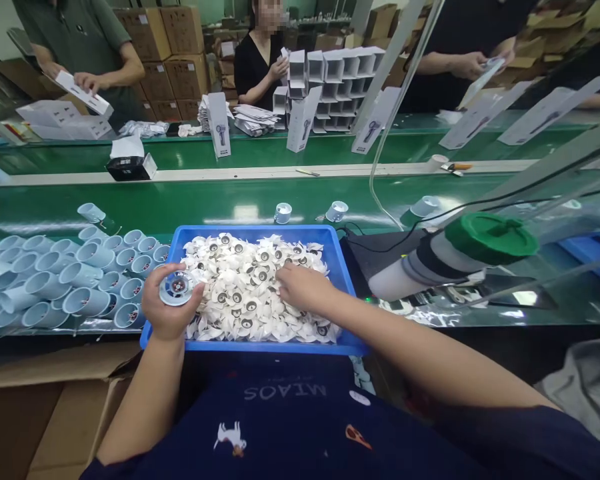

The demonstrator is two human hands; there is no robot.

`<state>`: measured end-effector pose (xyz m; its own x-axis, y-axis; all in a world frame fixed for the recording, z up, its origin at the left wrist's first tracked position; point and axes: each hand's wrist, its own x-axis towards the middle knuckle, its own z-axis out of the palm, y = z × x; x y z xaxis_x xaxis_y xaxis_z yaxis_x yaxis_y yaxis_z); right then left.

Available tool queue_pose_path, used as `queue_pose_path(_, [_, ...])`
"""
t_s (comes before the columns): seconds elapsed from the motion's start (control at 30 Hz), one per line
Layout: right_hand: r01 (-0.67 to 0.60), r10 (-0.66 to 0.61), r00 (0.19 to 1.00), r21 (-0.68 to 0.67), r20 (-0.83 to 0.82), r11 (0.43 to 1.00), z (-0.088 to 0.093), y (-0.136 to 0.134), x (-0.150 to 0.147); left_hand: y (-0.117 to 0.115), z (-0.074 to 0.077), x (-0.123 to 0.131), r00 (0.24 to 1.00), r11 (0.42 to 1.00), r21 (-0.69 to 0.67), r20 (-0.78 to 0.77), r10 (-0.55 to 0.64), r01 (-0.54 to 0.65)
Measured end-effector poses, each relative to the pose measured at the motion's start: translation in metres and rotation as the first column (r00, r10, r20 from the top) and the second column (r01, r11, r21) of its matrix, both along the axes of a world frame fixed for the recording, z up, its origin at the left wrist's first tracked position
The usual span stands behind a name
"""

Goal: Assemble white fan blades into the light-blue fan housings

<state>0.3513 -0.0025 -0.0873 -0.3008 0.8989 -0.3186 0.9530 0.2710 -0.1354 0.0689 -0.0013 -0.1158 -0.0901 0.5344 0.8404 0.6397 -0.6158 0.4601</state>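
Note:
My left hand (166, 308) is closed around a light blue motor housing (177, 287), its open round end facing up with a motor and spokes inside. It is held above the left side of a blue plastic tray (347, 267). White fan impellers (240, 283) with dark round hubs fill that tray in a loose pile. At the pile's right side, my right hand (303, 287) reaches in from the right with bent fingers drawn together. Its fingertips are hidden among the impellers, so I cannot make out what they grip.
Many light blue housings (85, 273) lie heaped on the left. Two more housings (283, 213) stand behind the tray. A white cylinder with a green top (493, 240) leans at right beside cables. Across the green conveyor (205, 200), several people handle white boxes (220, 127).

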Motion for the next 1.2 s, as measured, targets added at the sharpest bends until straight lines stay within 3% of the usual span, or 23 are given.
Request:
queue_pose_path(0.1, [0.022, -0.025, 0.999, -0.057, -0.048, 0.998, 0.002, 0.002, 0.003, -0.002, 0.008, 0.005, 0.997, 0.988, 0.128, 0.001, -0.083, 0.082])
queue_pose_path(0.27, [0.117, -0.135, 0.984, -0.148, -0.119, 0.982, 0.004, 0.008, -0.005, -0.010, 0.024, 0.019, 0.981, 0.971, 0.150, 0.036, -0.191, 0.183])
queue_pose_path(0.4, [0.161, -0.235, 0.894, -0.217, -0.381, 0.963, 0.009, 0.010, 0.006, -0.018, 0.029, 0.021, 0.980, 0.977, 0.101, 0.057, -0.192, 0.186])
queue_pose_path(0.5, [0.096, -0.303, 0.668, -0.325, -0.680, 0.941, 0.014, 0.004, 0.024, -0.023, 0.029, 0.021, 0.986, 0.986, -0.081, 0.096, -0.139, 0.147])
queue_pose_path(0.6, [-0.054, -0.393, 0.303, -0.428, -0.868, 0.902, 0.017, -0.010, 0.037, -0.028, 0.030, 0.028, 0.977, 0.891, -0.403, 0.113, -0.181, 0.211])
queue_pose_path(0.7, [-0.197, -0.473, -0.017, -0.461, -0.881, 0.865, 0.017, -0.026, 0.040, -0.033, 0.035, 0.042, 0.934, 0.755, -0.572, 0.060, -0.353, 0.322])
queue_pose_path(0.8, [-0.297, -0.532, -0.190, -0.468, -0.825, 0.832, 0.017, -0.037, 0.038, -0.038, 0.042, 0.056, 0.891, 0.700, -0.631, -0.028, -0.452, 0.335])
queue_pose_path(0.97, [-0.346, -0.552, -0.289, -0.452, -0.782, 0.822, 0.016, -0.041, 0.038, -0.039, 0.054, 0.076, 0.826, 0.728, -0.602, -0.192, -0.530, 0.328])
queue_pose_path(1.13, [-0.323, -0.480, -0.288, -0.388, -0.829, 0.863, 0.016, -0.040, 0.040, -0.039, 0.060, 0.088, 0.792, 0.770, -0.547, -0.284, -0.540, 0.329])
queue_pose_path(1.2, [-0.255, -0.392, -0.244, -0.331, -0.887, 0.908, 0.019, -0.042, 0.040, -0.040, 0.061, 0.092, 0.796, 0.791, -0.532, -0.315, -0.517, 0.303])
